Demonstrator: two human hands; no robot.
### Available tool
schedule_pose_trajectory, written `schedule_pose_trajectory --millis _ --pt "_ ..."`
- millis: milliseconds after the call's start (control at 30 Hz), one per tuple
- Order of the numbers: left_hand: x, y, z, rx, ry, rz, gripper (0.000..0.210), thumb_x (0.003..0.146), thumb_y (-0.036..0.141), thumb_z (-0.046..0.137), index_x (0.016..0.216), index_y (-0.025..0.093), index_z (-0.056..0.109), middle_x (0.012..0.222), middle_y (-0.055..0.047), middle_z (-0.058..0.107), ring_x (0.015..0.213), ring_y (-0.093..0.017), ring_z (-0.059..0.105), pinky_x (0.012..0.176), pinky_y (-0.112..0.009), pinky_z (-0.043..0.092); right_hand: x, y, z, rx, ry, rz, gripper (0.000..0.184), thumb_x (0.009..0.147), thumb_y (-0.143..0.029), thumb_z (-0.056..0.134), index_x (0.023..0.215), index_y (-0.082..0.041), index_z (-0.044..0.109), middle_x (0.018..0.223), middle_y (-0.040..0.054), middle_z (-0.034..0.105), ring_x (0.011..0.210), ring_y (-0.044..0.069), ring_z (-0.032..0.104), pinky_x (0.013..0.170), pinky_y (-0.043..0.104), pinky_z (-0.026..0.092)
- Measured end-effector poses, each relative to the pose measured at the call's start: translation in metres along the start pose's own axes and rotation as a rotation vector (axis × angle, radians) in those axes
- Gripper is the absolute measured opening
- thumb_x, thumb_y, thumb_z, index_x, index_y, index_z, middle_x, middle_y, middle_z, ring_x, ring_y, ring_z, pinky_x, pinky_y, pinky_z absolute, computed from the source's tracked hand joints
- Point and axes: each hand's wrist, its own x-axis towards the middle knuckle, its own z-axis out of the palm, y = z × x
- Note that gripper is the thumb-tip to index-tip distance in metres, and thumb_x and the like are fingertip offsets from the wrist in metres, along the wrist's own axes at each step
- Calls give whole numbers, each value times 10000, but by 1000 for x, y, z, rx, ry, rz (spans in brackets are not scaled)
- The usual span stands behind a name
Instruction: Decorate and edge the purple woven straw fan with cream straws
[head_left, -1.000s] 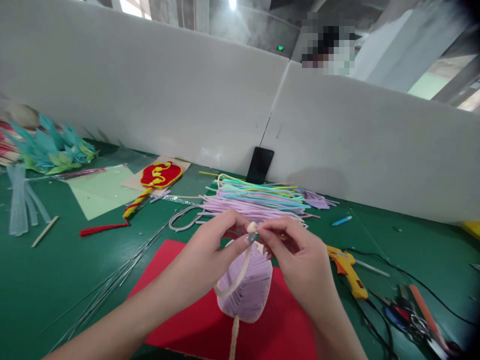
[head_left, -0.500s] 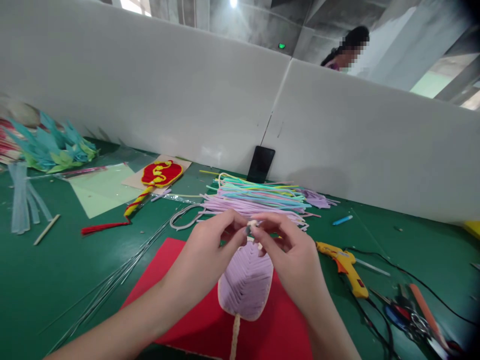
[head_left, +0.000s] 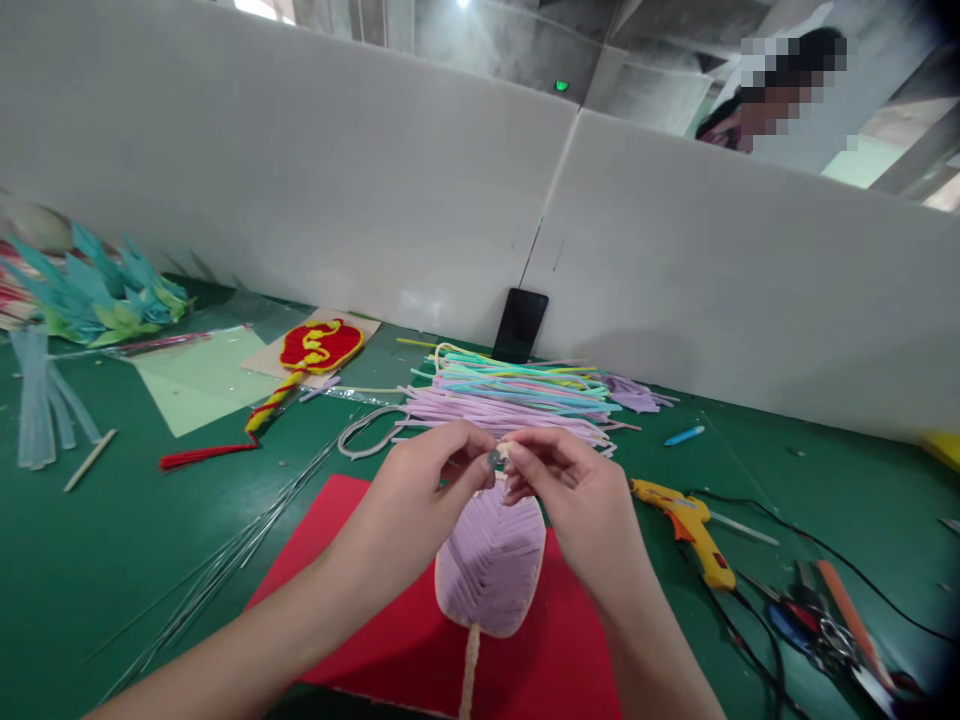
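Observation:
Fingertips of my left hand [head_left: 442, 490] and my right hand [head_left: 574, 490] meet in a pinch on a small cream-coloured piece [head_left: 502, 452], fuzzy in look and mostly covered by the fingers. Both hands hover above the top end of a lilac fan [head_left: 491, 560]. Its face is laid with slanting strips meeting in the middle, edged in cream, and a cream twisted handle [head_left: 469, 670] runs down toward me. Under the fan lies a red board [head_left: 360, 600].
Pastel pipe cleaners [head_left: 517, 390] lie in a pile behind my hands, near a leaning phone [head_left: 520, 325]. A yellow glue gun [head_left: 697, 535] with its cord and several tools [head_left: 825, 630] are at right. Leftward are thin wires [head_left: 240, 535] and a red-and-yellow fan [head_left: 322, 345].
My fingertips have shifted slightly around the small cream piece, both hands staying pinched. In the background, a person has moved to the right beyond the partition.

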Motion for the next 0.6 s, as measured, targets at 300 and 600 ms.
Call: schedule_pose_trajectory --millis 300,600 --pt "1 -6 -2 133 35 99 129 861 229 472 862 212 600 817 31 649 726 -102 577 657 -209 430 2 -2 -8 -7 -5 47 98 744 -272 655 724 -176 661 597 -22 623 532 100 604 550 212 537" --pt "2 -6 -1 134 14 110 84 826 210 519 822 195 601 794 19 651 709 -106 585 645 -208 444 3 -1 -6 -49 -60 19 74 757 -246 641 755 -184 682 655 -14 646 550 93 607 572 208 533"
